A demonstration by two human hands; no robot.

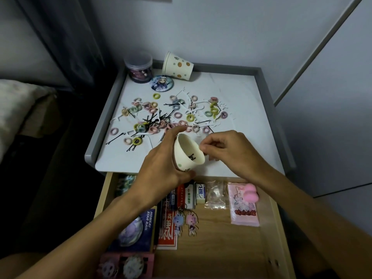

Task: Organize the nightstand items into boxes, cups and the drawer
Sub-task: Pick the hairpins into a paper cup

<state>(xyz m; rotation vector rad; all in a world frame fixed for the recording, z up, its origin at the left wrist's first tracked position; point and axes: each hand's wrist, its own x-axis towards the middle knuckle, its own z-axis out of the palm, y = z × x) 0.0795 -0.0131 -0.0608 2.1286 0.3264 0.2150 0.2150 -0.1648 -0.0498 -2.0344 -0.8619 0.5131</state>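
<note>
Left hand [161, 160] wrapped round tilted paper cup [188, 147]; right hand [228, 151] pinched, contents unclear.

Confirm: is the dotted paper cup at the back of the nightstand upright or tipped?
Tipped. The dotted paper cup lies on its side, mouth facing left, base toward the right.

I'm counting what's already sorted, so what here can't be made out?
Head view only:
Whether the right hand's grip holds anything at the cup rim: hidden by its own fingers.
Number of pins in the cup: its wall hides most.
Items in the drawer under the left hand and forearm.
What the jar holds: dark, blurred.
</note>
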